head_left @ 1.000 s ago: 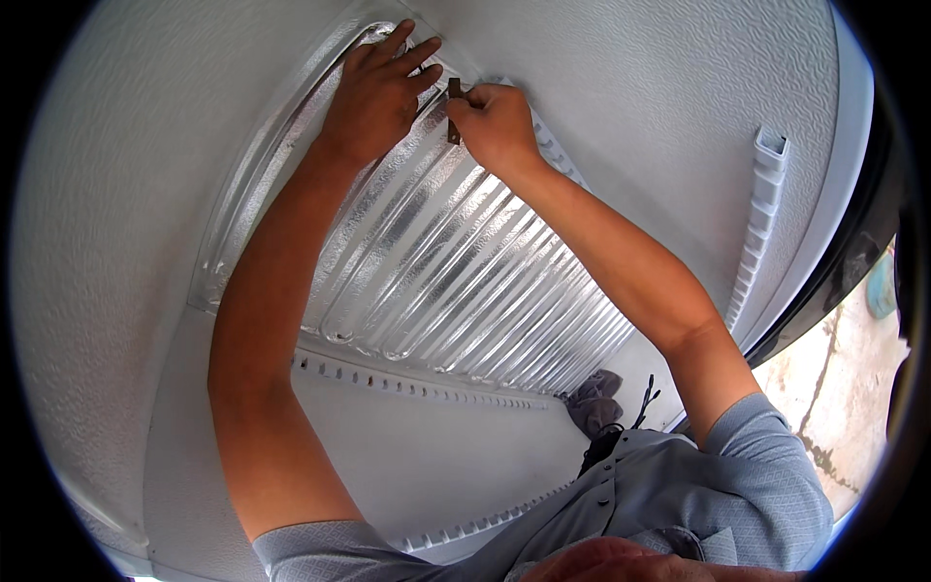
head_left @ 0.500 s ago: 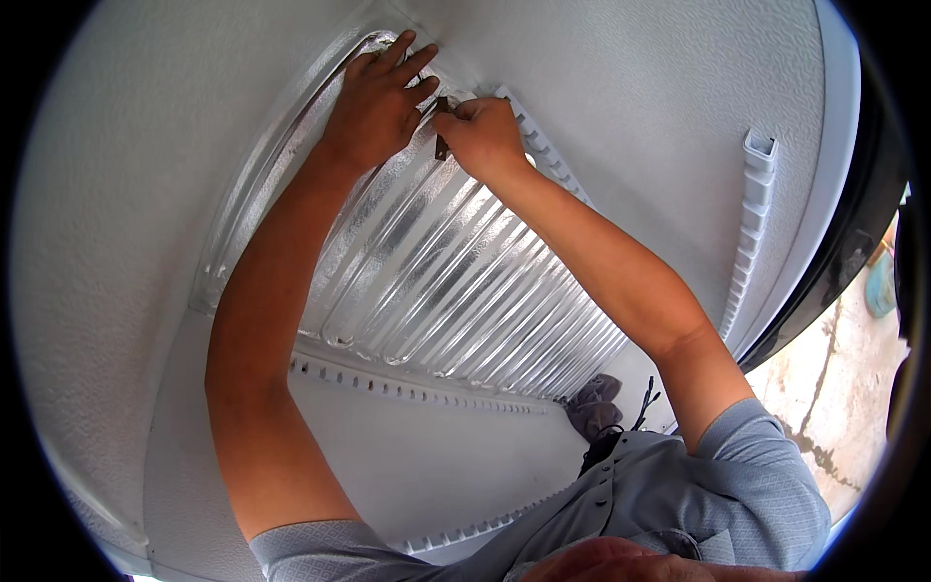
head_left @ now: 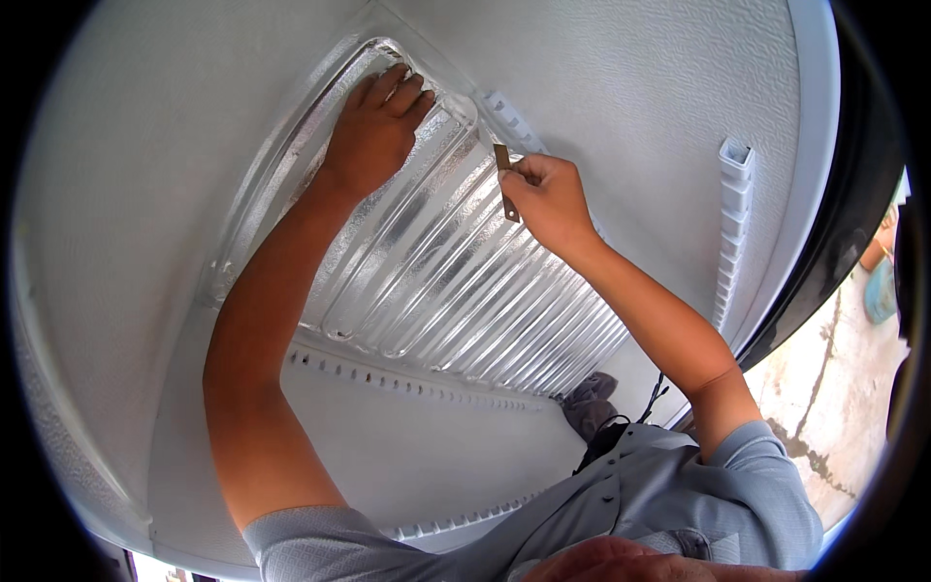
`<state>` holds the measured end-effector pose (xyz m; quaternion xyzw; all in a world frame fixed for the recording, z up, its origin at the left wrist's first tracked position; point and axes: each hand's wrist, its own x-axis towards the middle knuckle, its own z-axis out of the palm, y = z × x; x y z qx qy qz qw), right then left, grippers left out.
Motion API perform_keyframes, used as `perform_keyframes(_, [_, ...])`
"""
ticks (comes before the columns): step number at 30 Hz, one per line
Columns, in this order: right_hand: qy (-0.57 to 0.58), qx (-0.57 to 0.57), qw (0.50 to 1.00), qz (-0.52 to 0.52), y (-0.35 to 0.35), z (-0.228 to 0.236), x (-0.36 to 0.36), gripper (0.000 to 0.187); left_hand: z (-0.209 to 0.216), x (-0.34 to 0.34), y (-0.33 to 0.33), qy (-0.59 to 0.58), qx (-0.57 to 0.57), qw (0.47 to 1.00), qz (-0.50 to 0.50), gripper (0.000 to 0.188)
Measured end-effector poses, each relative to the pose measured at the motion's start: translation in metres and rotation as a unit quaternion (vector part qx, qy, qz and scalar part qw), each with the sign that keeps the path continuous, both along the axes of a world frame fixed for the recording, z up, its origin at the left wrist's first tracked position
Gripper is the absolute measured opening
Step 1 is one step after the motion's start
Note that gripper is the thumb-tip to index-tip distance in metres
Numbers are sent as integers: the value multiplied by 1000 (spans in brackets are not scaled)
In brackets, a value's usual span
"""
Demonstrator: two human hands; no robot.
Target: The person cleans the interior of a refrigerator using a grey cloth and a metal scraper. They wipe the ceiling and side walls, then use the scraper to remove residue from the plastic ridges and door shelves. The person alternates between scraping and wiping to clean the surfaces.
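A shiny foil panel [head_left: 419,291] with raised parallel tubing lies against the inner wall of a white cabinet. My left hand [head_left: 373,136] rests at the panel's far corner, its slightly bent fingers laid on the foil near the curved tubing. Nothing shows in that hand, though its palm side is hidden. Over the panel's right part, my right hand [head_left: 551,202] pinches a flat brown metal strip [head_left: 501,158] between thumb and fingers. The strip stands out past both sides of the grip, and a small hole shows at its lower end. It appears held apart from the foil.
White slotted rails line the walls: a short one [head_left: 512,118] behind my right hand, another [head_left: 734,218] at right, one [head_left: 417,385] below the panel. Dark cloth [head_left: 589,403] and black cables [head_left: 655,398] lie near my torso. Beyond the black outer edge [head_left: 810,296] is stained floor [head_left: 824,373].
My right hand has moved right and toward me with the metal strip, away from my left hand. The left hand's fingers have drawn closer together at the corner. The view has shifted slightly.
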<state>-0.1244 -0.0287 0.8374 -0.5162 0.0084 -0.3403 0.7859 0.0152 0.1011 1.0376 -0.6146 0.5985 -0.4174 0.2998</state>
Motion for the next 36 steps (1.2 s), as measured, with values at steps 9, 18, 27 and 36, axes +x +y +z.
perform_keyframes(9, [30,-19,999,21,-4,-26,-43,22,-22,9,12,-22,-26,999,-28,58])
perform_keyframes(18, [42,-22,999,28,-10,-34,-72,21,-44,-2,-3,-18,-123,992,24,55])
perform_keyframes(27, [99,-86,991,-19,-35,-55,-127,22,-48,-5,-5,12,-119,992,43,52])
perform_keyframes(36, [137,-99,985,14,-39,-81,-129,22,-58,-8,-9,66,-110,991,31,59])
